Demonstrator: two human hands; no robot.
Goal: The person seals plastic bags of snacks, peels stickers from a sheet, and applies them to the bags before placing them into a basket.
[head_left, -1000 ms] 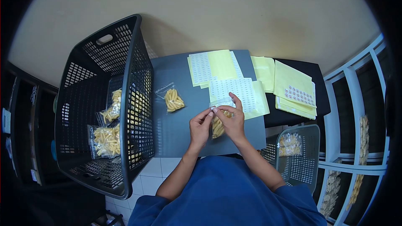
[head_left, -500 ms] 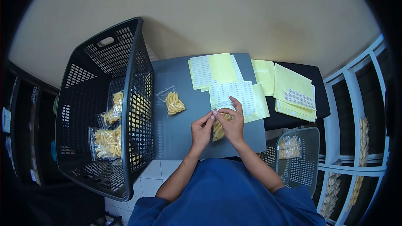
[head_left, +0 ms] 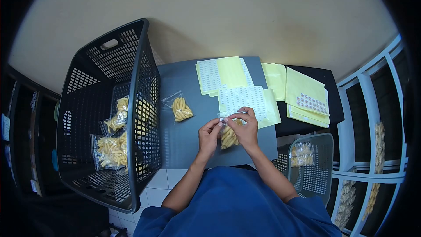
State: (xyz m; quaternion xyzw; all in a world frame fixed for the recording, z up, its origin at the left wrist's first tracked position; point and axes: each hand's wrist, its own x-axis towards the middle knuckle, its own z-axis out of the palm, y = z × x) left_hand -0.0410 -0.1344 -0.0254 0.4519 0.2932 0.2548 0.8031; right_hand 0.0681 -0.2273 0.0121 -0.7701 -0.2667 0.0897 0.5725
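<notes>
A clear plastic bag of pale yellow finger-shaped snacks (head_left: pixel 229 138) is between my hands at the near side of the grey table. My left hand (head_left: pixel 208 138) pinches the bag's top edge at its left with thumb and forefinger. Close beside it, my right hand (head_left: pixel 246 132) has its thumb and curled fingers at the same top edge. Part of the bag is hidden behind the right hand. Just beyond the hands lies a printed label sheet (head_left: pixel 242 98). Another filled bag (head_left: pixel 181 109) lies flat on the table to the left.
A large dark basket (head_left: pixel 147 105) stands at the left, with several filled bags (head_left: pixel 112 150) inside. More label sheets (head_left: pixel 219 74) and yellow sheets (head_left: pixel 306 88) lie at the back and right. A smaller grey basket (head_left: pixel 324 166) holding bags (head_left: pixel 302 154) is low on the right, near metal shelving (head_left: pixel 351 127).
My right fingers have come down and curled toward the bag's top edge. More of the bag's top strip shows between my hands. The other things stay in place.
</notes>
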